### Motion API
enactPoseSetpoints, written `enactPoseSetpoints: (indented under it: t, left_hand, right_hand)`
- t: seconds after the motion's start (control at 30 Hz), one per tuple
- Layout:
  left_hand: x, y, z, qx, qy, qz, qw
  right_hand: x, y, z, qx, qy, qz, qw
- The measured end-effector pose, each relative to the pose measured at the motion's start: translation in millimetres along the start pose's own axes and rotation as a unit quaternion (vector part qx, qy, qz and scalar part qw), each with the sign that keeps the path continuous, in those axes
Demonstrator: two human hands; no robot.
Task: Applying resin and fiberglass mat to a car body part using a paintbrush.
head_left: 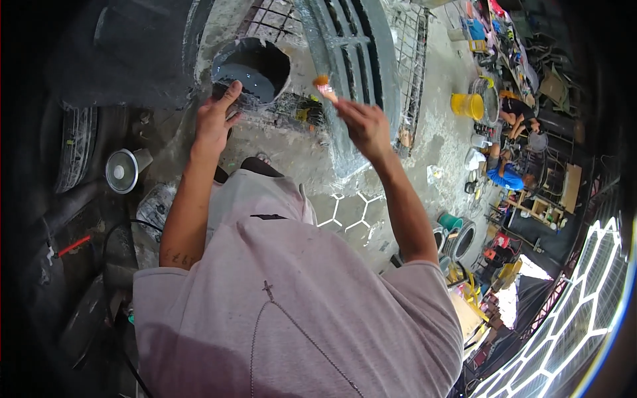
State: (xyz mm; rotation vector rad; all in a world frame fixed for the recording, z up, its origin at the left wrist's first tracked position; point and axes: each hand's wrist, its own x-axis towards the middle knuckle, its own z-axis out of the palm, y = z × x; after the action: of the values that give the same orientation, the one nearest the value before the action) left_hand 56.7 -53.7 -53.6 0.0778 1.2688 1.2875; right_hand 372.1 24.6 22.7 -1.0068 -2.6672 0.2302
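My left hand [215,123] grips the near-left rim of a dark bucket [282,73], thumb up and fingers curled partly out of sight. Glossy dark grey liquid [247,78] lies inside the tilted bucket. My right hand [366,131] is closed round a paintbrush [325,89] with orange-brown bristles and a shiny pinkish band. Its bristles are at the left edge of a large grey slatted panel [355,66]; whether they touch it, I cannot tell. Wet-looking grey coating covers the panel's surface.
Wire mesh racks [415,46] stand beside the panel. A big dark moulded piece [142,53] fills the upper left, with a round white-rimmed disc [122,170] below. To the right are a yellow bucket [467,106], tyres [462,240] and two seated people [505,176].
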Motion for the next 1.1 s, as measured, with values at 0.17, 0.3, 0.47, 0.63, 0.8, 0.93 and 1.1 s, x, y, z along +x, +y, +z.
enactPoseSetpoints:
  t: [0.17, 0.3, 0.47, 0.63, 0.8, 0.93, 1.1]
  left_hand:
    - [-3, 7, 3, -0.010, -0.001, 0.000, 1.000]
    - [7, 7, -5, -0.029, -0.006, -0.005, 1.000]
    - [3, 8, -6, -0.023, -0.007, 0.000, 1.000]
    - [-2, 5, 1, -0.018, 0.009, 0.008, 1.000]
    - [-7, 3, 4, -0.014, 0.014, 0.006, 1.000]
    - [-13, 7, 14, -0.019, 0.013, 0.013, 1.000]
    - [-5, 0, 7, -0.001, -0.001, 0.006, 1.000]
  right_hand:
    - [-112, -33, -27, 0.037, -0.073, 0.043, 0.996]
    - [-159, -47, -50, 0.073, -0.118, 0.085, 0.987]
    - [-144, -35, -75, 0.194, -0.159, 0.156, 0.955]
    - [-62, 0, -61, 0.184, -0.188, 0.142, 0.954]
    - [64, 23, -46, 0.157, -0.103, 0.062, 0.980]
    - [146, 44, -29, 0.085, 0.000, 0.021, 0.996]
    - [166, 40, -11, -0.013, 0.115, -0.033, 0.993]
